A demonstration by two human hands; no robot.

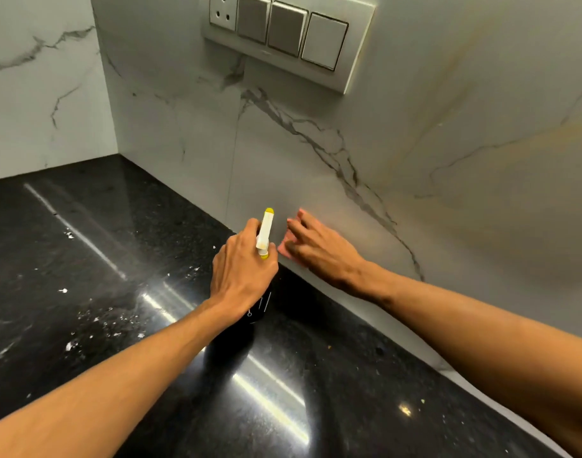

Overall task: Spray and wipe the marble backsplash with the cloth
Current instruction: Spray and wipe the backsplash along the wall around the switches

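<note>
Now left grip (241, 276) clamped on sprayer (265, 231) at surface (84, 242) back edge; right grip (319, 251), fingers straight, presses cloth (282, 250) on backsplash (316, 166).

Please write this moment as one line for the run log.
left hand: grips spray bottle | right hand: presses pink cloth on marble backsplash | black counter: white specks

Domestic kitchen corner: polished black granite counter (84, 259) meets veined marble backsplash (316, 160); a switch plate (288, 38) with socket is mounted above the counter.
</note>
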